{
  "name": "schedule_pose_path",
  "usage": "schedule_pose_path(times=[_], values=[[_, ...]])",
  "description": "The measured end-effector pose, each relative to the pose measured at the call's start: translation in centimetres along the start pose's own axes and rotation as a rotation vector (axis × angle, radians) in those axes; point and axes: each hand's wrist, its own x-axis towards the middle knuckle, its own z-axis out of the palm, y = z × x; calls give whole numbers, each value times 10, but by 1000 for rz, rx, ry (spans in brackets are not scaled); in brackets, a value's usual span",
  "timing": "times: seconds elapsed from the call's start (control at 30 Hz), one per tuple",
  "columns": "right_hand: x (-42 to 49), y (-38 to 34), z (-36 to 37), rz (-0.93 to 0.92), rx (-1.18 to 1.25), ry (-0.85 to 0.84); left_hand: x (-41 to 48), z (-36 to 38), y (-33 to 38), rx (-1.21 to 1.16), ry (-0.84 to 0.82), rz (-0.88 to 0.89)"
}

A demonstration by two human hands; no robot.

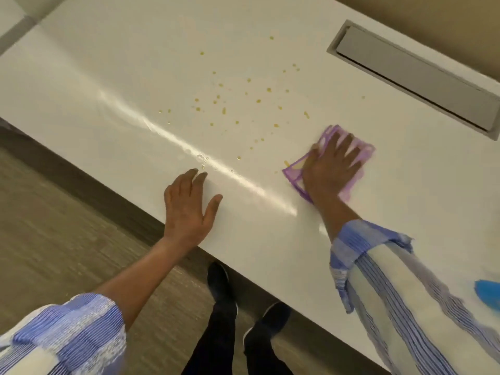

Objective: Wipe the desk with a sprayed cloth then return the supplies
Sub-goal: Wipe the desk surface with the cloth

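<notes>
A white desk (113, 85) fills most of the view, with several small yellow-brown spots (238, 104) scattered across its middle. My right hand (328, 169) lies flat, fingers spread, pressing a purple cloth (295, 174) onto the desk right of the spots. Its palm covers most of the cloth. My left hand (189, 209) rests open on the desk near the front edge, fingers apart, holding nothing. A blue object (489, 293), perhaps the spray bottle, shows partly at the right edge on the desk.
A grey recessed cable hatch (416, 77) sits in the desk at the back right. The desk's front edge runs diagonally from left to lower right. Below it are a wood-look floor (54, 226) and my dark shoes (219, 280).
</notes>
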Motion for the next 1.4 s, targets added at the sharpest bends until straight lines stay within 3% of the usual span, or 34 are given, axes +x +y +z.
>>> schedule_pose_path(times=[0.1,0.17,0.23,0.3,0.4,0.7,0.8,0.9,1.07,1.17,1.3,1.4], values=[[-71,-59,27,-573,-62,-118,23,-5,-36,14,54,-194],[-115,-51,39,-933,-89,-218,32,-4,-49,4,85,-273],[-129,-15,38,-1134,-126,-262,35,-1,-54,-3,88,-315],[-127,16,32,-1194,-167,-269,36,4,-54,18,84,-329],[-127,4,32,-1188,-209,-283,35,6,-56,6,89,-343],[-69,-228,65,-1236,-182,-278,37,6,-55,32,95,-349],[-64,-258,68,-1191,-178,-265,37,7,-56,54,99,-347],[-73,-211,67,-1226,-139,-262,38,6,-56,62,50,-350],[-96,-46,39,-1146,-177,-283,37,7,-57,101,26,-345],[-59,34,11,-1071,-211,-264,38,12,-59,138,23,-331],[52,68,-22,-873,-204,-162,38,19,-63,175,51,-315],[120,44,-32,-548,-214,-40,39,22,-64,186,89,-313]])
